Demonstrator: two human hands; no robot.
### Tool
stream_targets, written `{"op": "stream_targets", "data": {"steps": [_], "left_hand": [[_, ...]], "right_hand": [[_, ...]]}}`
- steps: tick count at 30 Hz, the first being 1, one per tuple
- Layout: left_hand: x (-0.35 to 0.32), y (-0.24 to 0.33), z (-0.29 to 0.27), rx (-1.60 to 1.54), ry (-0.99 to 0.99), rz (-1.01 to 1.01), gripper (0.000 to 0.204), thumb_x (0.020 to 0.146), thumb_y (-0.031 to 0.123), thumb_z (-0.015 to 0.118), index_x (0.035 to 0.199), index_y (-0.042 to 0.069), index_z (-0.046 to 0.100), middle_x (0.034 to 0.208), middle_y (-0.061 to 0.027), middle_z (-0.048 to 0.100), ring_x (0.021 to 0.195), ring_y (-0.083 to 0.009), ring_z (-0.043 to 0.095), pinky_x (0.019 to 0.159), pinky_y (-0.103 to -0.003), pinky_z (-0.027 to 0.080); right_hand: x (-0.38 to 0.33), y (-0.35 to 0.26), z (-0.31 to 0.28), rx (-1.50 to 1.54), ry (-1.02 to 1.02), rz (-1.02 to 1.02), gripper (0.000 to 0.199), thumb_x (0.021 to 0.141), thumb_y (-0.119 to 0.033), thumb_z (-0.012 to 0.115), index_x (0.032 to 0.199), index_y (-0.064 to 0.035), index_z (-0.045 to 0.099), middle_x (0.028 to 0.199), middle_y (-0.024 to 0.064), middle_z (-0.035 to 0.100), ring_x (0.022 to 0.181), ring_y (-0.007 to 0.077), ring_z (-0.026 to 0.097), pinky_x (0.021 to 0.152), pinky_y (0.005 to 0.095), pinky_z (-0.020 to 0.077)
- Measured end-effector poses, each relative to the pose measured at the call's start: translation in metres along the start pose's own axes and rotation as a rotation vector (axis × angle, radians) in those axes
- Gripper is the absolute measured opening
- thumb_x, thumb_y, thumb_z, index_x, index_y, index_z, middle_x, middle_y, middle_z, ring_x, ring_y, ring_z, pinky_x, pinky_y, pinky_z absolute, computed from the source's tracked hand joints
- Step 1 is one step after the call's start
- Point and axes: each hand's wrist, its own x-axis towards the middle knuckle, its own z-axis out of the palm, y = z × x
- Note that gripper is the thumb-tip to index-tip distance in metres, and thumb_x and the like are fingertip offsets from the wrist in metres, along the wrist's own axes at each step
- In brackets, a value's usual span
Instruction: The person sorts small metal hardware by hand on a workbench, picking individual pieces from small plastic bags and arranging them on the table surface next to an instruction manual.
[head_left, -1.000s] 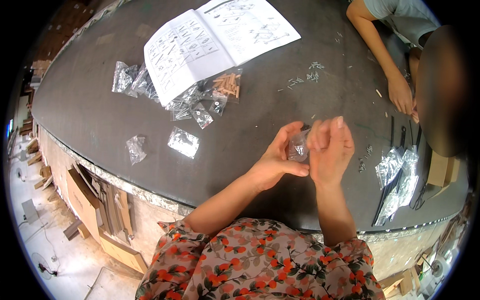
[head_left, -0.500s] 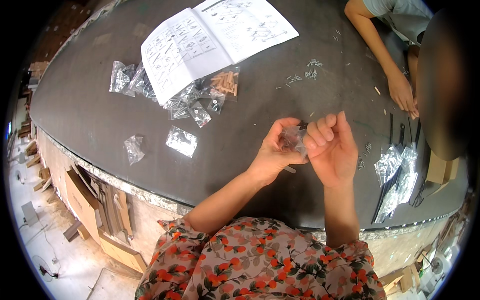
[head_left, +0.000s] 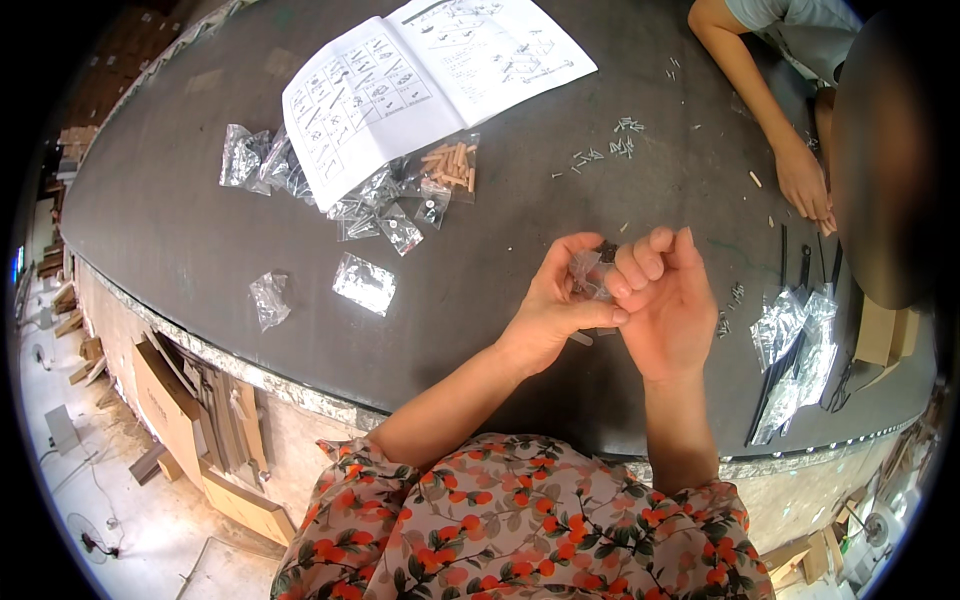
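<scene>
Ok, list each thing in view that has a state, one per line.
Left hand: closed on the small bag.
Right hand: fingers curled, pinching the small bag.
Small bag: held above the table between both hands.
Booklet: lying open, flat.
Dowel bag: flat on the table, part under the booklet.
Loose screws: scattered on the table.

Single head view, worn fisheye, looks steeply down from above onto dark tabletop (head_left: 200, 230). Own forearms enter from lower edge; left hand (head_left: 555, 305) and right hand (head_left: 670, 310) close, near centre. Table edges bend toward rim.
</scene>
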Motion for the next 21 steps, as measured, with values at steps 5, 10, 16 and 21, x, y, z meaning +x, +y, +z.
{"op": "stream_targets", "data": {"steps": [5, 10, 16, 21], "left_hand": [[0.002, 0.000, -0.002, 0.050, -0.036, 0.056, 0.072, 0.060, -0.007, 0.066, 0.123, 0.009, 0.036, 0.103, -0.0065, 0.045, 0.097, -0.0164, 0.045, 0.082, -0.029, 0.042], [0.004, -0.004, -0.006, 0.070, -0.034, 0.066, 0.074, 0.058, -0.009, 0.067, 0.122, 0.009, 0.036, 0.102, -0.0059, 0.044, 0.094, -0.0158, 0.045, 0.076, -0.029, 0.044], [0.005, -0.002, -0.003, 0.037, -0.039, 0.052, 0.076, 0.055, -0.009, 0.067, 0.122, 0.009, 0.035, 0.102, -0.0067, 0.044, 0.089, -0.0161, 0.047, 0.071, -0.029, 0.045], [0.002, 0.003, 0.001, -0.005, -0.041, 0.038, 0.075, 0.056, -0.009, 0.067, 0.121, 0.009, 0.035, 0.102, -0.0074, 0.044, 0.091, -0.0169, 0.047, 0.071, -0.029, 0.046]], "right_hand": [[0.003, -0.009, 0.000, 0.094, -0.008, -0.018, 0.028, 0.094, -0.027, 0.036, 0.087, -0.0039, 0.051, 0.070, 0.0014, 0.038, 0.066, 0.0141, 0.037, 0.063, 0.0290, 0.0350], [0.005, -0.008, 0.013, -0.029, -0.068, -0.122, 0.028, 0.095, -0.026, 0.035, 0.087, -0.0020, 0.049, 0.073, 0.0040, 0.041, 0.070, 0.0161, 0.041, 0.068, 0.0308, 0.0370], [0.004, 0.001, 0.007, -0.228, -0.166, -0.226, 0.030, 0.095, -0.024, 0.035, 0.085, 0.0005, 0.049, 0.076, 0.0078, 0.048, 0.075, 0.0189, 0.047, 0.074, 0.0331, 0.0398], [0.003, 0.005, 0.006, -0.356, -0.186, -0.324, 0.030, 0.095, -0.022, 0.034, 0.084, 0.0010, 0.049, 0.079, 0.0096, 0.051, 0.078, 0.0202, 0.051, 0.076, 0.0341, 0.0408]]}}
